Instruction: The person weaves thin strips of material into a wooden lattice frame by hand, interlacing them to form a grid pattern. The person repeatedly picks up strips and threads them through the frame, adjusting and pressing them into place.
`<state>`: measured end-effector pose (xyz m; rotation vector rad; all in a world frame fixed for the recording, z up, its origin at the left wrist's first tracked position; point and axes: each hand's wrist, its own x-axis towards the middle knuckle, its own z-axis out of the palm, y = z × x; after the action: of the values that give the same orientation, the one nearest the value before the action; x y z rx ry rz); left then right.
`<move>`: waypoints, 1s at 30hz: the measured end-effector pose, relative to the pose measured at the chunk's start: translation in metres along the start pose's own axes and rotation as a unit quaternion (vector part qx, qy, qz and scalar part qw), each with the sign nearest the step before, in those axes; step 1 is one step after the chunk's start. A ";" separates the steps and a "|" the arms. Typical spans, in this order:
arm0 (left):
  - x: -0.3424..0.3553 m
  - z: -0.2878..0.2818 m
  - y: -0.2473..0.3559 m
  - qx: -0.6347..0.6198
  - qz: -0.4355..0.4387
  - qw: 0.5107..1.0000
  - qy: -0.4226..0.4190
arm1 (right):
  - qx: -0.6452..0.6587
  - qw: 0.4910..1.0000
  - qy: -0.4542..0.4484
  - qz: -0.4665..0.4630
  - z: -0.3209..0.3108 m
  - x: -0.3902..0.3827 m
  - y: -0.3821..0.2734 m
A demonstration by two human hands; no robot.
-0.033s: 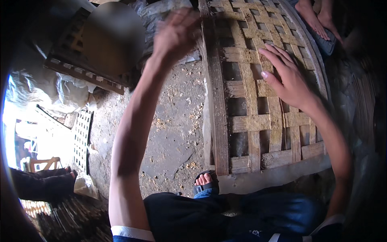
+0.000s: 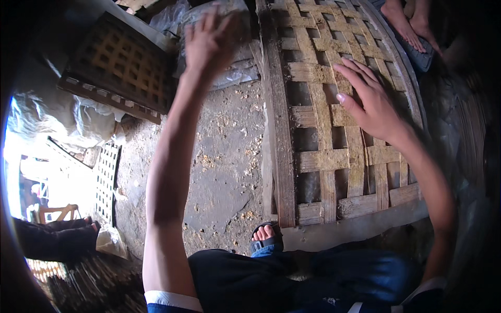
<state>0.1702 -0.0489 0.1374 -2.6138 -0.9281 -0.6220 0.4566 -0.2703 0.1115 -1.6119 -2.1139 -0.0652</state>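
Observation:
A large woven bamboo lattice tray [image 2: 326, 122] in a wooden frame lies in front of me on the right, its strips crusted with yellowish residue. My right hand [image 2: 370, 101] rests on its right half, fingers stretched and thumb apart, gripping nothing. Beyond the tray's left edge, my left hand [image 2: 211, 44] is raised with fingers spread, blurred by motion. Nothing shows in it. Behind that hand lies a bundle of crumpled clear plastic sheeting [image 2: 240, 73]; whether the two touch, I cannot tell.
Another lattice rack [image 2: 117, 60] stands at the upper left. A smaller lattice panel [image 2: 107, 180] leans at the left near bright light. Crumbs litter the grey floor [image 2: 222, 146]. Another person's feet [image 2: 404, 26] are at the upper right. Dark sticks [image 2: 99, 281] are heaped at the lower left.
My left hand has swung left, away from the tray's frame. A blurred patch over the upper-left rack is gone. My right hand stays on the tray.

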 end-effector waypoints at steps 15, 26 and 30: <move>-0.001 -0.047 0.076 -0.040 0.130 0.988 -0.075 | -0.026 0.999 0.019 0.006 0.003 -0.005 0.004; 0.002 -0.060 0.123 0.061 0.120 0.988 -0.070 | -0.044 0.997 0.039 -0.044 0.003 -0.006 0.007; 0.004 -0.065 0.129 0.041 0.103 0.987 -0.113 | -0.098 0.993 0.034 -0.048 -0.005 -0.003 0.004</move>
<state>0.2371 -0.1701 0.1787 -2.6969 -0.7116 -0.2328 0.4623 -0.2738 0.1137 -1.5904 -2.1876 -0.3660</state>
